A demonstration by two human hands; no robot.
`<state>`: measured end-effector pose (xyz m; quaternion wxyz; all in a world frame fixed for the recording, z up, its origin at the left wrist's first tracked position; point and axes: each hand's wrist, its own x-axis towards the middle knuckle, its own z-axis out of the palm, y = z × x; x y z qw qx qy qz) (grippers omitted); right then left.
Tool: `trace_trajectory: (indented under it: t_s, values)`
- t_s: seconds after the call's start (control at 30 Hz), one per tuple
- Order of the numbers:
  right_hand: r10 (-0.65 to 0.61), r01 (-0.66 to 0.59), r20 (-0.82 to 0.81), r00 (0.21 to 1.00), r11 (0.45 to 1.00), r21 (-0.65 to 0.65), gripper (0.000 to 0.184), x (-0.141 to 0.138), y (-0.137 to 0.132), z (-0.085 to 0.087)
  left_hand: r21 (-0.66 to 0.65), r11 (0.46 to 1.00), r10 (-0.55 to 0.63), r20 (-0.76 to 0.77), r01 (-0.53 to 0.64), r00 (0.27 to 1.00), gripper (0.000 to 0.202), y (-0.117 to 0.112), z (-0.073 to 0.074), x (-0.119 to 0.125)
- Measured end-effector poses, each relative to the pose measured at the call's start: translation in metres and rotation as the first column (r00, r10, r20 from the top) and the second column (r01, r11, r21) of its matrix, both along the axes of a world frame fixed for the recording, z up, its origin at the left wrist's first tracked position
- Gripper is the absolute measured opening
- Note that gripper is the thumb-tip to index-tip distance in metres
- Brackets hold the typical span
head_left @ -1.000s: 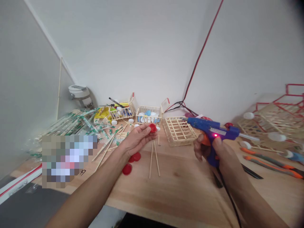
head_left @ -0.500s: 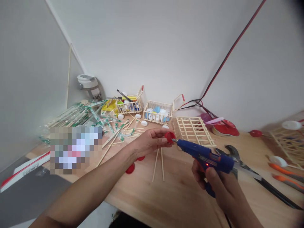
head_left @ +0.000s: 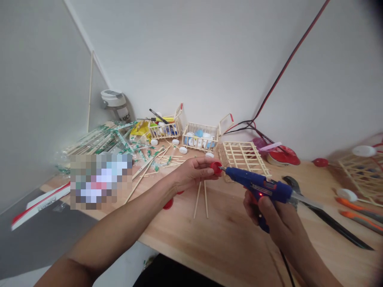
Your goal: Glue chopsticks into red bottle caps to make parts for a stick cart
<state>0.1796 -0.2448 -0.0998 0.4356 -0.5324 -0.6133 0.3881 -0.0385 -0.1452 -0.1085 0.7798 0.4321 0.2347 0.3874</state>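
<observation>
Your L hand (head_left: pixel 196 172) is mostly closed, thumb & fingers pinching a small round red plastic cap (head_left: pixel 216 168) above the light-brown wooden table (head_left: pixel 227 239). Your R hand (head_left: pixel 278 213) is wrapped round a blue plastic glue gun (head_left: pixel 253 181), metal tip at the cap, w/ 2 thin pale wooden sticks (head_left: pixel 206 203) lying nr L hand; can't tell if tip's touching.

The red cap (head_left: pixel 216 167), round and shallow, is pinched in the left hand (head_left: pixel 196 173), hollow side toward the blue glue gun (head_left: pixel 254 180). The glue gun, gripped in the right hand (head_left: pixel 277 217), points left, 1 red light (head_left: pixel 261 195) lit, clear glue stick (head_left: pixel 303 199) jutting behind, metal tip (head_left: pixel 223 169) at the cap; contact is unclear.
</observation>
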Motion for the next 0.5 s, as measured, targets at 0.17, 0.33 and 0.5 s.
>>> trace_trajectory:
  t_s: [0.17,0.33,0.5]
  values:
    - [0.028,-0.028,0.024,0.999,1.0,0.002,0.042,0.003,0.001,-0.0021,0.006,1.0,-0.014,0.003,0.014,1.0,0.03,-0.0007,0.0007,0.0013]
    - [0.018,-0.018,0.033,0.999,1.0,0.007,0.04,0.0013,0.001,-0.0008,-0.006,1.0,-0.002,0.01,0.002,1.0,0.029,-0.0021,0.0018,0.0024]
    - [0.094,-0.097,0.096,0.991,0.995,0.022,0.04,0.0068,0.0044,-0.0034,-0.012,1.0,-0.001,0.019,0.002,1.0,0.033,-0.0012,0.0006,0.0019]
